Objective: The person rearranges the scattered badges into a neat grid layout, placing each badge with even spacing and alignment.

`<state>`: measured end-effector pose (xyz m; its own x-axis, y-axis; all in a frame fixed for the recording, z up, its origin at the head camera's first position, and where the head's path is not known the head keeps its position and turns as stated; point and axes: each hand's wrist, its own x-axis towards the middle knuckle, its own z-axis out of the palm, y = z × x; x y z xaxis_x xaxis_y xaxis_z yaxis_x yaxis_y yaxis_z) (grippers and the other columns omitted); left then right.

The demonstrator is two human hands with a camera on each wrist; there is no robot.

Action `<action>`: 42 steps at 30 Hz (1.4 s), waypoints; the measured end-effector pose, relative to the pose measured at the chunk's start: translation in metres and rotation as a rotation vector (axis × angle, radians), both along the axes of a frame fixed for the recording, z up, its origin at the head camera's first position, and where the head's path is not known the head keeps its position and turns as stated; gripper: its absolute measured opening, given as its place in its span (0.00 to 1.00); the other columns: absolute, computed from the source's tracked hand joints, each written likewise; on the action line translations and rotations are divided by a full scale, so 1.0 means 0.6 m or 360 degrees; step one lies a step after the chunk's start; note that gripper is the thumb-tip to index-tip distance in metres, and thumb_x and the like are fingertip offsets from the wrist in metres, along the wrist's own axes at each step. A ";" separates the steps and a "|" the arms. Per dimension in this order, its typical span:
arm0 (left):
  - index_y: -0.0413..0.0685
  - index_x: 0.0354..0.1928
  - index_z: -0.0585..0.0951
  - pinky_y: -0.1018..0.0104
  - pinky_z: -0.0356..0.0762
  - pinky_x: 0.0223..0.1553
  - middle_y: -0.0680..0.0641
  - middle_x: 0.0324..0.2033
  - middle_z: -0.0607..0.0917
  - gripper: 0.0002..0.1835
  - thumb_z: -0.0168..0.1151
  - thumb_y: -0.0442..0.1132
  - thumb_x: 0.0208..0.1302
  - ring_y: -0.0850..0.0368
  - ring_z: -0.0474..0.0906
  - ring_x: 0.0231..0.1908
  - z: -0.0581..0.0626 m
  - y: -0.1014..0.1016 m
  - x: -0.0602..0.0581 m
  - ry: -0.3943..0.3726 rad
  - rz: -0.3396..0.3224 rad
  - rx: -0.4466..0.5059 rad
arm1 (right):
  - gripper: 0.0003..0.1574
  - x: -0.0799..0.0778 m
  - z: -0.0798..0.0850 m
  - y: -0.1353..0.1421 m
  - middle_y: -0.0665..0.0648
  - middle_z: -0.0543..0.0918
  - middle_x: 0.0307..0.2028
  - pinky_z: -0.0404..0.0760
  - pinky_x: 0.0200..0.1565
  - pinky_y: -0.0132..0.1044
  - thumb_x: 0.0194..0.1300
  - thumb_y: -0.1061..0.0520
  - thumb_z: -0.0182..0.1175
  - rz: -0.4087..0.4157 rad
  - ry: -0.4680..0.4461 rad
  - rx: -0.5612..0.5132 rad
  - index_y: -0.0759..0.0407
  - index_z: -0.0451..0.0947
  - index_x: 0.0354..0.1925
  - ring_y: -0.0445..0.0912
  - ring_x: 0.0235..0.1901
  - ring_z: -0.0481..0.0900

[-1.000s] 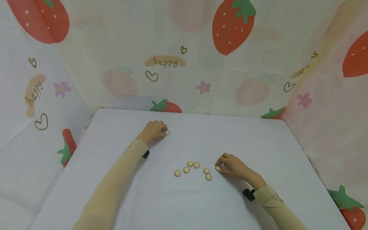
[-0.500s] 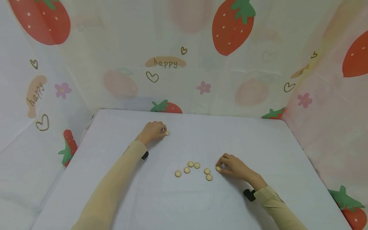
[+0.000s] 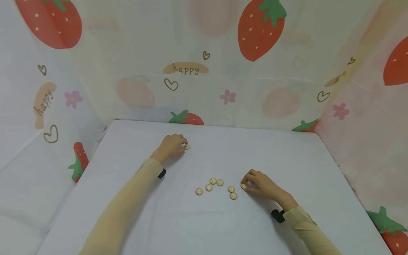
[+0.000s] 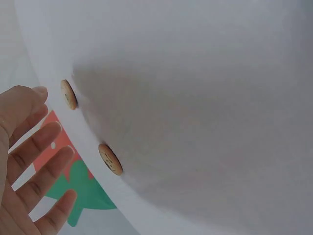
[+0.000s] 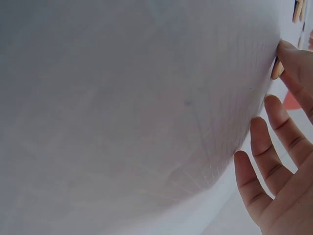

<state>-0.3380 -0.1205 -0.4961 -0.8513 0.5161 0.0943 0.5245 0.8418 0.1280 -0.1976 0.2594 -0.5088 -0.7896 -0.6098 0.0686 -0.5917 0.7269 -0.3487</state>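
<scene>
I saw the right hand (image 3: 262, 186) pinching one button (image 3: 243, 186) | loose pair (image 3: 231, 190) lay just left of it | left hand (image 3: 170, 146) released, beside another button (image 4: 69, 95)

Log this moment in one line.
left hand: open, beside two buttons; right hand: pinches one button; table: six more buttons

Back cloth (image 3: 137, 46): "happy" on tan patch (image 3: 186, 68); left cloth (image 3: 19, 106): "happy" on slanted patch (image 3: 44, 105); right cloth (image 3: 366, 141): lettering illegible
</scene>
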 end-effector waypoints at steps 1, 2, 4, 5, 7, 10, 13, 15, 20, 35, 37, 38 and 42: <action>0.52 0.45 0.82 0.52 0.73 0.43 0.49 0.43 0.81 0.12 0.61 0.45 0.60 0.49 0.76 0.43 0.000 0.001 0.001 0.0007 -0.0006 0.0004 | 0.10 0.000 0.000 0.000 0.50 0.76 0.42 0.73 0.45 0.46 0.58 0.54 0.64 -0.0003 -0.0002 0.0001 0.50 0.78 0.41 0.47 0.43 0.75; 0.52 0.45 0.82 0.52 0.73 0.43 0.49 0.43 0.81 0.12 0.61 0.45 0.60 0.49 0.76 0.43 0.000 0.002 0.003 0.0012 -0.0010 0.0003 | 0.10 0.000 0.000 0.000 0.50 0.76 0.42 0.73 0.46 0.46 0.58 0.54 0.64 -0.0006 -0.0009 0.0001 0.50 0.78 0.41 0.47 0.43 0.75; 0.53 0.45 0.82 0.53 0.74 0.43 0.50 0.42 0.81 0.12 0.61 0.44 0.59 0.50 0.76 0.42 -0.001 0.003 0.006 0.0031 -0.0025 0.0004 | 0.10 0.000 0.000 0.001 0.50 0.76 0.42 0.73 0.46 0.47 0.58 0.54 0.64 -0.0011 -0.0015 0.0003 0.50 0.78 0.41 0.47 0.43 0.75; 0.53 0.45 0.82 0.53 0.74 0.43 0.50 0.41 0.81 0.12 0.62 0.44 0.59 0.50 0.76 0.42 -0.001 0.004 0.008 0.0043 -0.0035 0.0004 | 0.10 0.000 0.001 0.000 0.50 0.76 0.42 0.73 0.46 0.47 0.58 0.54 0.64 -0.0013 -0.0016 0.0004 0.50 0.78 0.41 0.48 0.43 0.75; 0.53 0.45 0.82 0.54 0.74 0.42 0.51 0.41 0.81 0.12 0.62 0.44 0.59 0.50 0.76 0.41 -0.002 0.006 0.013 0.0071 -0.0054 -0.0007 | 0.10 0.001 0.001 0.000 0.50 0.76 0.42 0.73 0.46 0.47 0.58 0.54 0.64 -0.0014 -0.0017 0.0009 0.50 0.78 0.41 0.47 0.43 0.75; 0.53 0.45 0.82 0.53 0.75 0.43 0.51 0.40 0.81 0.13 0.62 0.46 0.59 0.51 0.76 0.42 -0.003 0.009 0.021 0.0103 -0.0082 -0.0026 | 0.10 0.000 0.000 0.000 0.50 0.76 0.42 0.73 0.46 0.47 0.58 0.54 0.64 -0.0014 -0.0014 0.0008 0.50 0.78 0.40 0.47 0.43 0.74; 0.53 0.45 0.82 0.52 0.74 0.44 0.51 0.41 0.81 0.13 0.62 0.47 0.59 0.50 0.76 0.43 -0.001 0.013 0.031 0.0103 -0.0093 -0.0036 | 0.10 0.000 -0.001 0.000 0.50 0.76 0.42 0.73 0.45 0.46 0.57 0.54 0.64 -0.0003 0.0011 0.0002 0.50 0.78 0.40 0.47 0.43 0.74; 0.53 0.45 0.82 0.51 0.74 0.45 0.50 0.42 0.81 0.13 0.62 0.47 0.59 0.49 0.76 0.44 0.002 0.016 0.038 0.0107 -0.0102 -0.0036 | 0.11 0.000 -0.002 0.000 0.50 0.76 0.41 0.74 0.44 0.46 0.57 0.55 0.65 0.0005 0.0024 -0.0014 0.50 0.78 0.40 0.46 0.42 0.75; 0.54 0.45 0.82 0.50 0.73 0.48 0.50 0.43 0.81 0.13 0.61 0.47 0.60 0.49 0.76 0.45 0.009 0.021 0.058 0.0127 -0.0123 -0.0072 | 0.11 -0.001 -0.002 0.002 0.50 0.76 0.41 0.74 0.43 0.45 0.57 0.55 0.65 0.0008 0.0025 -0.0028 0.50 0.78 0.40 0.46 0.41 0.75; 0.56 0.42 0.82 0.49 0.68 0.53 0.51 0.44 0.81 0.14 0.62 0.52 0.57 0.50 0.76 0.46 0.013 0.023 0.108 0.0090 -0.0179 -0.0157 | 0.11 -0.001 -0.007 0.004 0.50 0.76 0.40 0.74 0.42 0.45 0.57 0.54 0.65 0.0020 0.0052 -0.0043 0.50 0.78 0.40 0.46 0.40 0.74; 0.56 0.42 0.82 0.50 0.69 0.52 0.51 0.43 0.81 0.14 0.63 0.52 0.56 0.51 0.76 0.46 0.012 0.024 0.112 0.0074 -0.0184 -0.0160 | 0.10 -0.002 -0.008 0.005 0.50 0.76 0.40 0.74 0.41 0.45 0.56 0.54 0.65 0.0038 0.0084 -0.0058 0.50 0.78 0.39 0.45 0.39 0.74; 0.56 0.41 0.82 0.50 0.70 0.51 0.51 0.42 0.81 0.14 0.63 0.52 0.56 0.51 0.76 0.45 0.012 0.025 0.115 0.0066 -0.0186 -0.0163 | 0.10 -0.002 -0.009 0.006 0.50 0.76 0.39 0.74 0.40 0.45 0.56 0.54 0.65 0.0046 0.0092 -0.0060 0.50 0.78 0.39 0.45 0.39 0.74; 0.57 0.39 0.83 0.53 0.72 0.48 0.53 0.39 0.81 0.13 0.63 0.53 0.56 0.53 0.77 0.43 0.011 0.028 0.125 0.0029 -0.0196 -0.0184 | 0.10 -0.003 -0.009 0.006 0.50 0.76 0.40 0.74 0.42 0.45 0.57 0.53 0.65 0.0042 0.0064 -0.0047 0.50 0.78 0.39 0.45 0.40 0.74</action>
